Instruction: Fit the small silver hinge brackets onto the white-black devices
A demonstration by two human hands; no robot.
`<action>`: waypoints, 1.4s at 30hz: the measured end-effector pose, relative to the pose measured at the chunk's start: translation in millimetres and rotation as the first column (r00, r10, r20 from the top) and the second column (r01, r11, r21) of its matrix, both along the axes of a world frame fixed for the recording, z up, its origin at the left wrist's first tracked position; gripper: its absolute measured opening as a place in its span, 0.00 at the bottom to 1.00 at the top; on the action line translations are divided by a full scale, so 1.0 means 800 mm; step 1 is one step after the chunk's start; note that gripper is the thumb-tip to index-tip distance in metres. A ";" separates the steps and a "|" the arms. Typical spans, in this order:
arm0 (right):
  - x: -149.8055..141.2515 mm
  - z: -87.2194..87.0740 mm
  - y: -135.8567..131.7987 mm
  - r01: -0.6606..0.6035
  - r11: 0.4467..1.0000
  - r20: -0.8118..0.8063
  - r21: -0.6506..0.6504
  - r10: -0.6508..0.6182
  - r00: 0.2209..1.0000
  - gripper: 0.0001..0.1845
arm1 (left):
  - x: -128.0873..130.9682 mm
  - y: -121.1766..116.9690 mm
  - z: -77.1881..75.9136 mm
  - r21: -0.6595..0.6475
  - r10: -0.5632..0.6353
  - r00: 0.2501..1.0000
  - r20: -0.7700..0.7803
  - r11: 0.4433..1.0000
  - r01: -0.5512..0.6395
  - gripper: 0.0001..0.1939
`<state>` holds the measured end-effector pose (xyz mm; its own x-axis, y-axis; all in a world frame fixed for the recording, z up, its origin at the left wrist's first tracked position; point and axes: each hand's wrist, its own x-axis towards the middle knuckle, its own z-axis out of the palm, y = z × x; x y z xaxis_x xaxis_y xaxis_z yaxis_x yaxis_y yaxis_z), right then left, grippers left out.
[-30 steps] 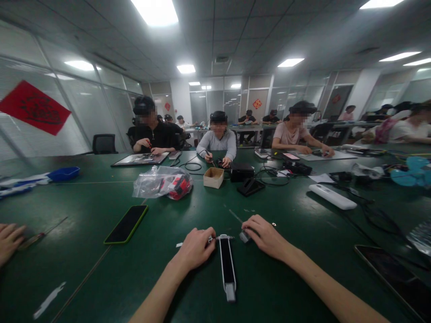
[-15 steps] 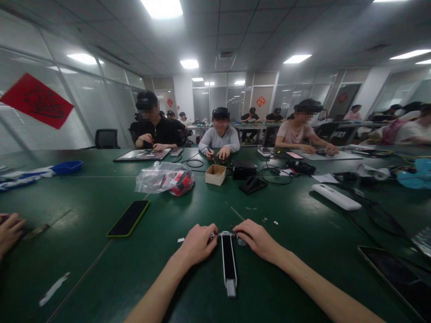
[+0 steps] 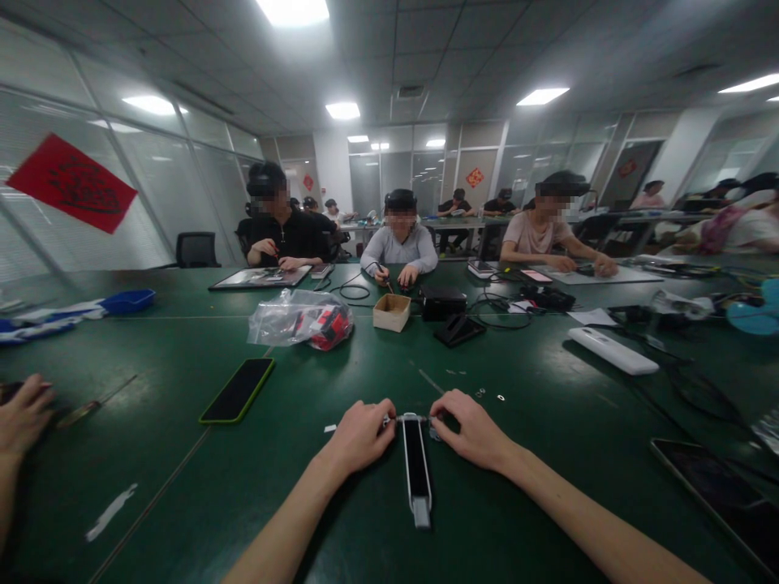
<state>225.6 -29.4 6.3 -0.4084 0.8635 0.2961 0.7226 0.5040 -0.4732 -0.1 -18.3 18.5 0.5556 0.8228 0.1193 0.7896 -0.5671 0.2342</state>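
Observation:
A long narrow device (image 3: 417,468), black on top with a white casing, lies lengthwise on the green table (image 3: 292,503) in front of me. My left hand (image 3: 360,435) pinches its far end from the left, fingers curled. From the right, my right hand (image 3: 471,428) closes on the same far end, where a small grey part sits; what is under its fingers is hidden. A few tiny metal washers (image 3: 500,398) lie just beyond my right hand.
A phone in a green case (image 3: 237,390) lies to the left, a clear bag with red parts (image 3: 301,319) and a small cardboard box (image 3: 391,311) farther back. A white remote-like bar (image 3: 613,350) and a tablet (image 3: 718,495) are on the right. Another person's hand (image 3: 23,414) rests at far left. Several people sit across.
My right hand has moved left to the device's far end, bringing the small grey part against it. The left hand has stayed at that end.

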 end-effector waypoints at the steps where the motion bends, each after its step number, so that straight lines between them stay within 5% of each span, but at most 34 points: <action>1: 0.000 0.000 0.000 0.002 1.000 0.004 -0.010 -0.002 1.000 0.07 | 0.000 0.000 0.000 0.004 -0.002 1.000 -0.004 1.000 0.002 0.06; 28: -0.001 -0.001 0.001 -0.076 0.997 -0.026 -0.005 0.076 0.997 0.06 | 0.004 -0.003 0.000 0.001 0.031 0.999 -0.011 1.000 -0.031 0.08; 34: 0.007 0.004 0.005 -0.096 0.993 0.074 0.073 0.091 0.993 0.08 | 0.002 0.000 -0.002 0.016 0.017 1.000 -0.015 1.000 -0.017 0.08; 42: 0.094 0.014 0.036 0.167 0.962 0.240 0.215 -0.218 0.946 0.14 | 0.003 -0.002 0.004 -0.010 0.017 1.000 -0.017 1.000 -0.017 0.08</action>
<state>300.4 -0.9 17.2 -0.3239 0.8717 0.3676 0.8993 0.4044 -0.1665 1.9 -19.8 21.7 0.5432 0.8335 0.1015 0.8032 -0.5510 0.2264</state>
